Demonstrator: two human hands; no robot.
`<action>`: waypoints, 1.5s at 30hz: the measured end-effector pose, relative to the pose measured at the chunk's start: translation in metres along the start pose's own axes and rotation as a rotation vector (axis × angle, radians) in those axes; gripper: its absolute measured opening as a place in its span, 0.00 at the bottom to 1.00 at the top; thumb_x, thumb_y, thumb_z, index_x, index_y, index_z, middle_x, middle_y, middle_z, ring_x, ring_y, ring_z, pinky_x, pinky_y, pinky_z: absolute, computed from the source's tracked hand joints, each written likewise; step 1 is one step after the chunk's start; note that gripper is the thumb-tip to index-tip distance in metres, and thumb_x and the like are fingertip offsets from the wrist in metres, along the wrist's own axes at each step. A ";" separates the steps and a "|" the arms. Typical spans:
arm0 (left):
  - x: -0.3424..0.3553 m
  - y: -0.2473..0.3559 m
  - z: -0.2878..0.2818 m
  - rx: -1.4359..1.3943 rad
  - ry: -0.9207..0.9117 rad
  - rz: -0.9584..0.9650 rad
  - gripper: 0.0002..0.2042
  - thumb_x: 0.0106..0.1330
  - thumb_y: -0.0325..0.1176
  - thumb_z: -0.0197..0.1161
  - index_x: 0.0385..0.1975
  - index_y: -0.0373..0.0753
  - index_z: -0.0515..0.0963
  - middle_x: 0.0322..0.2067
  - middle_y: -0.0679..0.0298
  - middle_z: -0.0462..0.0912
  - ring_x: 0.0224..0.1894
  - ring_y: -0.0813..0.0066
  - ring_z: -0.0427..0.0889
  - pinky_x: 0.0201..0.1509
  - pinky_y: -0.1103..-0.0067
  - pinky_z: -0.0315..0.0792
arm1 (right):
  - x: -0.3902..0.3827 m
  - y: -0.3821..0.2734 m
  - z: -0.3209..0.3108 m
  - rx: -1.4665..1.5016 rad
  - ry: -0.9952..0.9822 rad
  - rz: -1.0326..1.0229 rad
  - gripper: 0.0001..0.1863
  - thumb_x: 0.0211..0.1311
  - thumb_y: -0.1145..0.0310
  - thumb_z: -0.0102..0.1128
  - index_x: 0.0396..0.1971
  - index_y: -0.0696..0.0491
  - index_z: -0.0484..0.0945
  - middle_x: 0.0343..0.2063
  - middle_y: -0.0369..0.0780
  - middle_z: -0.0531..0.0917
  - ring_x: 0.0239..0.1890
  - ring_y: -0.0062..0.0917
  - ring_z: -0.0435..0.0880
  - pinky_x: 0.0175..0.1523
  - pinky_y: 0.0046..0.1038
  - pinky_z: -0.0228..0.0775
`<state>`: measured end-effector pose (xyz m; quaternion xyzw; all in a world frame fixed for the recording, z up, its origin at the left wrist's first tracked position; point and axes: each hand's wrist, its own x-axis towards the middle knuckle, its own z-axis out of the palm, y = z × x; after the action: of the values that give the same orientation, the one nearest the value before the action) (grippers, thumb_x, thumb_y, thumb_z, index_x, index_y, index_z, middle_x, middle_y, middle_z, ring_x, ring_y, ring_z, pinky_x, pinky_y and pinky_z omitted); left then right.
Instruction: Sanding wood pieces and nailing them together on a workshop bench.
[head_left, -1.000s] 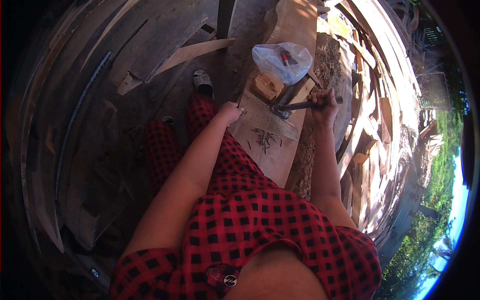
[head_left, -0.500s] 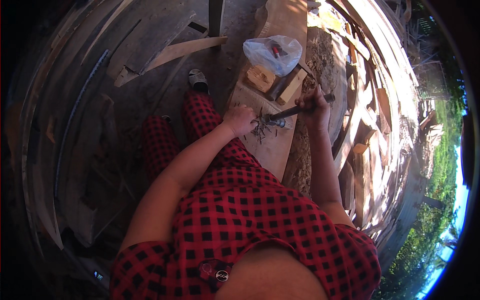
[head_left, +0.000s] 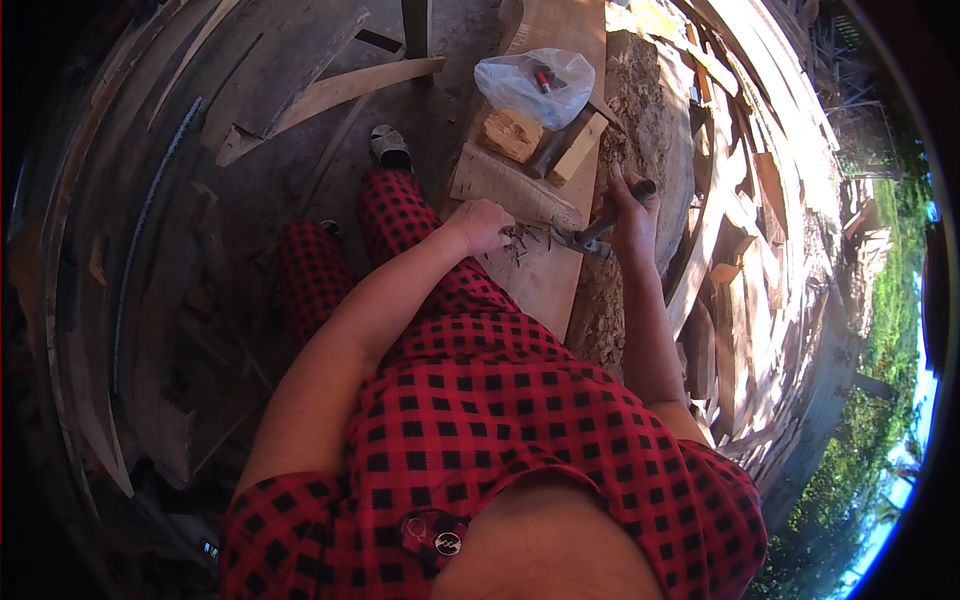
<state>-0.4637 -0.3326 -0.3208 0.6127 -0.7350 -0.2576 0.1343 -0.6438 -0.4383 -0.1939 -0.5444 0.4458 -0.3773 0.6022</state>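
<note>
My right hand [head_left: 634, 215] is wrapped round the handle of a hammer [head_left: 596, 230]. The hammer's metal head is low over the right part of a wooden plank [head_left: 545, 290], right of my left hand; I cannot tell whether it touches the wood. My left hand [head_left: 480, 226] is closed at the left edge of the plank, fingertips pressed together beside a small heap of dark nails [head_left: 517, 246]. What those fingertips hold, if anything, is too small to make out. Beyond the hands, a thin wood piece [head_left: 515, 185] with a ragged edge lies across the plank.
Farther along the plank lie a rough wood block [head_left: 512, 134], a pale wood block [head_left: 578, 150], a dark cylindrical piece [head_left: 548, 156] and a clear plastic bag [head_left: 510, 78] with a red item inside. A rough-barked log [head_left: 630, 100] and scrap wood [head_left: 735, 320] lie to the right. Boards [head_left: 370, 80] stand left.
The hammer has moved right, away from my left hand, and its handle has tilted. My left hand stays by the nails. The whole view has shifted slightly.
</note>
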 end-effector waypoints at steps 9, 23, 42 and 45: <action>0.006 -0.077 -0.010 -0.793 0.837 -0.607 0.12 0.57 0.26 0.56 0.41 0.39 0.77 0.36 0.56 0.80 0.41 0.64 0.79 0.48 0.76 0.71 | 0.008 -0.029 0.051 -0.237 -0.236 -0.115 0.19 0.57 0.57 0.62 0.16 0.55 0.74 0.12 0.31 0.72 0.15 0.13 0.72 0.22 0.18 0.64; 0.012 -0.094 -0.016 -0.977 0.168 -0.929 0.10 0.58 0.30 0.53 0.34 0.33 0.79 0.28 0.55 0.79 0.27 0.62 0.80 0.25 0.67 0.75 | 0.041 0.002 0.176 -0.634 -0.518 -0.240 0.22 0.53 0.53 0.64 0.17 0.58 0.73 0.09 0.38 0.69 0.17 0.19 0.62 0.24 0.31 0.62; 0.013 -0.095 -0.018 -0.772 0.030 -0.851 0.13 0.63 0.37 0.55 0.40 0.35 0.79 0.20 0.60 0.78 0.16 0.71 0.79 0.16 0.77 0.74 | 0.055 0.016 0.158 -0.190 -0.517 -0.082 0.18 0.54 0.58 0.65 0.16 0.53 0.71 0.13 0.29 0.69 0.17 0.12 0.66 0.22 0.18 0.57; 0.012 -0.085 -0.024 -0.762 0.041 -0.831 0.14 0.64 0.40 0.55 0.41 0.37 0.79 0.20 0.61 0.78 0.16 0.72 0.78 0.16 0.77 0.74 | 0.073 0.021 0.103 0.174 -0.536 0.027 0.13 0.56 0.64 0.62 0.19 0.53 0.70 0.16 0.32 0.70 0.18 0.16 0.67 0.24 0.20 0.59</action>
<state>-0.3833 -0.3590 -0.3486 0.7638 -0.2841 -0.5241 0.2475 -0.5240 -0.4719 -0.2234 -0.5649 0.2437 -0.2486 0.7481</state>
